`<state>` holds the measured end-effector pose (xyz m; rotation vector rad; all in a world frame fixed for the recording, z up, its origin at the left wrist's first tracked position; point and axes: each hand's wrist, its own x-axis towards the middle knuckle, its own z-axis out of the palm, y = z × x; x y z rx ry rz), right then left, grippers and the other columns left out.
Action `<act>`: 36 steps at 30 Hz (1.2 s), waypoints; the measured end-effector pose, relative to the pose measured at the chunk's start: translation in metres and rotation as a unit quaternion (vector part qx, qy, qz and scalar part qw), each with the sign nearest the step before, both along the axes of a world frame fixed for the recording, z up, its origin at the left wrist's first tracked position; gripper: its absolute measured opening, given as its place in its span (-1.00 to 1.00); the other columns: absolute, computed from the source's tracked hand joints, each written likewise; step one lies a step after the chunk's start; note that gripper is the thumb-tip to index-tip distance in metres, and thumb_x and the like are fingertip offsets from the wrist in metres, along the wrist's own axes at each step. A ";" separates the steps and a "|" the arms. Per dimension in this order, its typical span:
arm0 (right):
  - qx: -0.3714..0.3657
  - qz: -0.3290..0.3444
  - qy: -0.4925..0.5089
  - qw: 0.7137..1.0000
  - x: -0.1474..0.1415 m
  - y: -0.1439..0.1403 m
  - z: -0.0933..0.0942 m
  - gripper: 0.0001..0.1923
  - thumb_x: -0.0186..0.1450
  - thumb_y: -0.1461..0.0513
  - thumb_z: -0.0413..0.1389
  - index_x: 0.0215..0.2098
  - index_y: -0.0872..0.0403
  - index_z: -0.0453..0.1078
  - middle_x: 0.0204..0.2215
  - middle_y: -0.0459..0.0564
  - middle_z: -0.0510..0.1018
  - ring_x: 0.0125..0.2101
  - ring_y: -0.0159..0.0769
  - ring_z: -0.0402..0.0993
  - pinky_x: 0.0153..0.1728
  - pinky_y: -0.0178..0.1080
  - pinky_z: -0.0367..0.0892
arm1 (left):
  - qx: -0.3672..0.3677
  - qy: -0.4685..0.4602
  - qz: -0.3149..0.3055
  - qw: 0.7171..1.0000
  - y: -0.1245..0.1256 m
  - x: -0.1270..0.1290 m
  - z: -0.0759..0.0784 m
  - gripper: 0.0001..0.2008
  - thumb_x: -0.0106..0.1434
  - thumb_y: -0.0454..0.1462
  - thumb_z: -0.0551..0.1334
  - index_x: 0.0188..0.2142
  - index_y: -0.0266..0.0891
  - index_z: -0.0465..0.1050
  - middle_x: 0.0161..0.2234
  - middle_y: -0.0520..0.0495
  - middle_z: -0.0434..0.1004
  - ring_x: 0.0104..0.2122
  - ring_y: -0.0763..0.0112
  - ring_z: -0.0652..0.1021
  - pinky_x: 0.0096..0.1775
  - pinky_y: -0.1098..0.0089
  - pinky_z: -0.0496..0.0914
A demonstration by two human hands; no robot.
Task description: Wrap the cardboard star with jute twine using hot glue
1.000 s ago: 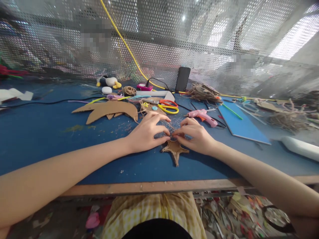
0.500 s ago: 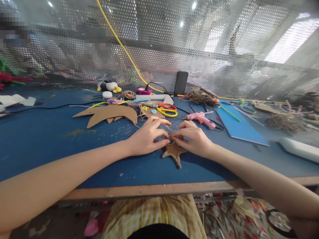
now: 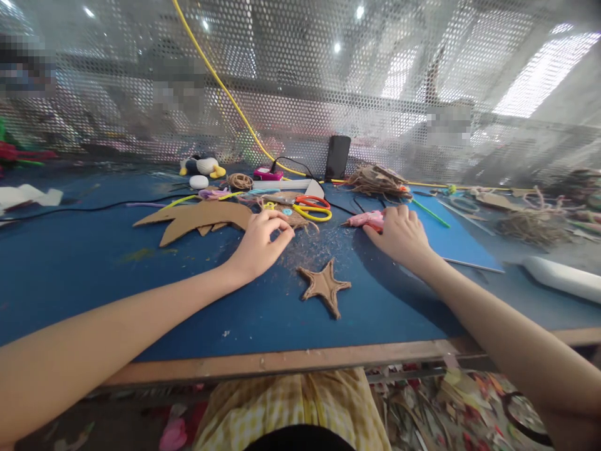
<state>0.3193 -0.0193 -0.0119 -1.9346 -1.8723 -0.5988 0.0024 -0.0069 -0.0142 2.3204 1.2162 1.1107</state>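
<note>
A small cardboard star [image 3: 323, 285] edged with twine lies flat on the blue tabletop, apart from both hands. My left hand [image 3: 265, 244] is over the near side of a twine-covered piece [image 3: 297, 219], its thumb and fingertips pressed together. Whatever is between them is too small to make out. On the right, my right hand [image 3: 401, 235] is closed around the pink hot glue gun [image 3: 366, 219]; the palm hides its handle, while the nozzle points left. Scissors [image 3: 313, 210] with red and yellow handles lie between the hands, just beyond them.
Cut cardboard [image 3: 201, 216] lies beside my left hand. A blue board [image 3: 460, 235] is under and beyond my right hand. Farther back are a phone [image 3: 338, 158], a twine coil [image 3: 239, 181], a fibre bundle [image 3: 375, 181] and a yellow cable [image 3: 225, 94] along the perforated screen.
Both hands have left the star, which now lies uncovered. My left hand moved left and away toward the twine-covered piece; my right hand moved right and took hold of the glue gun.
</note>
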 end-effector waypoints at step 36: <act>0.117 0.054 -0.097 0.987 0.021 0.010 0.018 -0.71 0.37 0.17 0.01 0.01 0.12 0.33 -0.13 0.24 0.52 -0.11 0.07 0.40 -0.12 0.00 0.19 | -0.112 -0.119 0.015 0.986 0.009 -0.001 -0.006 -0.77 0.23 -0.15 0.22 -0.44 -0.22 0.55 -0.07 -0.12 0.48 -0.04 0.16 0.52 -0.08 0.24 0.44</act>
